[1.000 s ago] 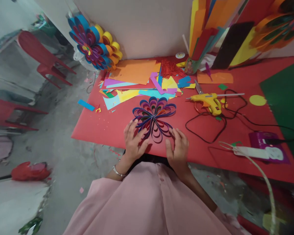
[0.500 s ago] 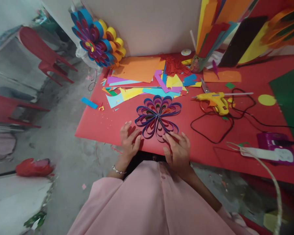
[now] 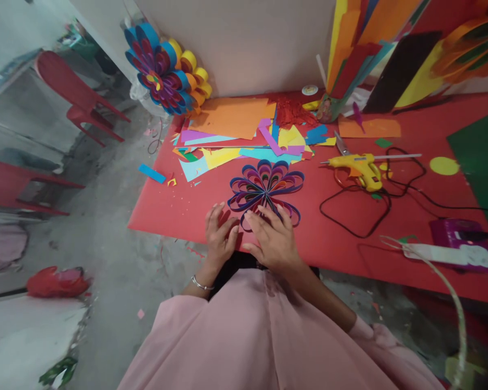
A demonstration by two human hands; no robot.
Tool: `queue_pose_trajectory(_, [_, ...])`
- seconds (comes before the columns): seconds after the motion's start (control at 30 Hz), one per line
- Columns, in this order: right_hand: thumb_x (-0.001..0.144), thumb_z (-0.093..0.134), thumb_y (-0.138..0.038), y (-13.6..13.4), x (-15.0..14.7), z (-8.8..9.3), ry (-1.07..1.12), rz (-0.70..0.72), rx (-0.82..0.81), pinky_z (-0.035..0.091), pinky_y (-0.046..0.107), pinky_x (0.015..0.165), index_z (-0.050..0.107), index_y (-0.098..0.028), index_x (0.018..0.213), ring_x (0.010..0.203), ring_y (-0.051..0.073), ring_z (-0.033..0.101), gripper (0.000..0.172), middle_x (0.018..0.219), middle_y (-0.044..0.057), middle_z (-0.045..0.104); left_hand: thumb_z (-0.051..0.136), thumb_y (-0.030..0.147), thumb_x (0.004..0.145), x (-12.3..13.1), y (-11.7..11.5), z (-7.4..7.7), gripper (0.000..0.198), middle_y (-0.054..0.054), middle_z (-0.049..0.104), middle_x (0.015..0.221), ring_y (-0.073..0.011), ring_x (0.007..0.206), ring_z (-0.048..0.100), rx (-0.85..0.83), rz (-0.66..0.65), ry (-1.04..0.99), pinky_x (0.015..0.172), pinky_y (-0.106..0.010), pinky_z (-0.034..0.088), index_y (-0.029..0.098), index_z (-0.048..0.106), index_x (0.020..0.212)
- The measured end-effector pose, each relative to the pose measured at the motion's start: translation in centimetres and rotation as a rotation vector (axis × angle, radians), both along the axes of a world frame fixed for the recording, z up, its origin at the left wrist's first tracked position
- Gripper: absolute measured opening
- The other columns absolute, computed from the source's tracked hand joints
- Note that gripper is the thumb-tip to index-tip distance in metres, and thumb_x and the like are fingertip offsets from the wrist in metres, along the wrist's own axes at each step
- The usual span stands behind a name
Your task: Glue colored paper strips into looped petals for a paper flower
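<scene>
A looped paper flower (image 3: 264, 184) in blue, purple and red lies flat on the red table (image 3: 179, 208). My right hand (image 3: 271, 237) rests palm down on the flower's near petals, fingers spread. Just left of it my left hand (image 3: 220, 234) lies flat on the table with fingers apart, touching the flower's lower left edge. A silver bangle sits on my left wrist. Neither hand holds anything.
A yellow glue gun (image 3: 360, 167) with black cord lies right of the flower, scissors (image 3: 340, 144) behind it. Loose coloured paper sheets (image 3: 231, 116) pile at the back. A finished paper flower (image 3: 165, 67) leans at the wall. A power strip (image 3: 447, 253) sits right. Red chairs (image 3: 75, 95) stand left.
My right hand has slid left and forward onto the flower's near petals. My left hand has stayed by the flower's lower left edge.
</scene>
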State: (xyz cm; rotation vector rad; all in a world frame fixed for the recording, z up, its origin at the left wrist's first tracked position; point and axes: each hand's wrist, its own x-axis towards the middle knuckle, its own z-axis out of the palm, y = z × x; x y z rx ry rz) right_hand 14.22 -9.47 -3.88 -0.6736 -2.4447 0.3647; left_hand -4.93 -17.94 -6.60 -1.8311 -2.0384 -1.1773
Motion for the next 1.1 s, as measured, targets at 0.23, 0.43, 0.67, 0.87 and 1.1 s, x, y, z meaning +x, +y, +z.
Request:
queue_pose_trajectory(0.23, [0.104, 0.049, -0.063, 2.2, -3.4, 1.7, -0.177, -0.022, -0.06, 0.014, 0.068, 0.13, 0.05, -0.008, 0.156, 0.151, 0.041, 0.044, 0.076, 0.154, 0.018, 0.061, 0.054, 0.029, 0.106, 0.0, 0.1, -0.4, 0.026, -0.015, 0.054, 0.155, -0.0308, 0.15, 0.046, 0.018, 0.035, -0.058, 0.122, -0.062, 0.043, 0.021, 0.076, 0.117])
queue_pose_trajectory(0.43, [0.103, 0.05, -0.062, 3.6, -4.4, 2.3, -0.165, -0.059, -0.032, 0.013, 0.068, 0.131, 0.047, -0.011, 0.16, 0.154, 0.04, 0.041, 0.077, 0.16, 0.02, 0.055, 0.051, 0.034, 0.107, -0.1, 0.0, -0.6, 0.03, -0.015, 0.055, 0.154, -0.0304, 0.149, 0.047, 0.012, 0.042, -0.084, 0.122, -0.061, 0.043, 0.021, 0.076, 0.117])
queue_pose_trajectory(0.67, [0.104, 0.048, -0.064, 5.0, -4.8, 1.7, -0.192, -0.119, -0.038, 0.014, 0.069, 0.13, 0.051, -0.012, 0.158, 0.153, 0.042, 0.041, 0.075, 0.157, 0.021, 0.058, 0.051, 0.033, 0.106, 0.0, 0.1, -0.4, 0.03, -0.014, 0.056, 0.154, -0.0302, 0.148, 0.049, 0.005, 0.051, -0.061, 0.122, -0.059, 0.044, 0.021, 0.076, 0.12])
queue_pose_trajectory(0.87, [0.1, 0.05, -0.07, 6.0, -4.5, 1.6, -0.2, -0.191, -0.02, 0.018, 0.069, 0.127, 0.053, -0.013, 0.157, 0.153, 0.046, 0.041, 0.08, 0.155, 0.025, 0.058, 0.053, 0.031, 0.106, -0.1, 0.0, -0.4, 0.028, -0.015, 0.057, 0.153, -0.0299, 0.147, 0.051, 0.0, 0.062, -0.048, 0.122, -0.059, 0.043, 0.021, 0.077, 0.116])
queue_pose_trajectory(1.1, [0.1, 0.052, -0.068, 6.3, -3.7, 1.2, -0.179, -0.272, -0.071, 0.018, 0.073, 0.125, 0.05, -0.014, 0.159, 0.155, 0.048, 0.038, 0.079, 0.16, 0.026, 0.051, 0.054, 0.028, 0.105, 0.1, 0.1, -0.1, 0.025, -0.014, 0.057, 0.153, -0.0312, 0.147, 0.049, 0.011, 0.041, -0.038, 0.12, -0.059, 0.044, 0.021, 0.077, 0.114])
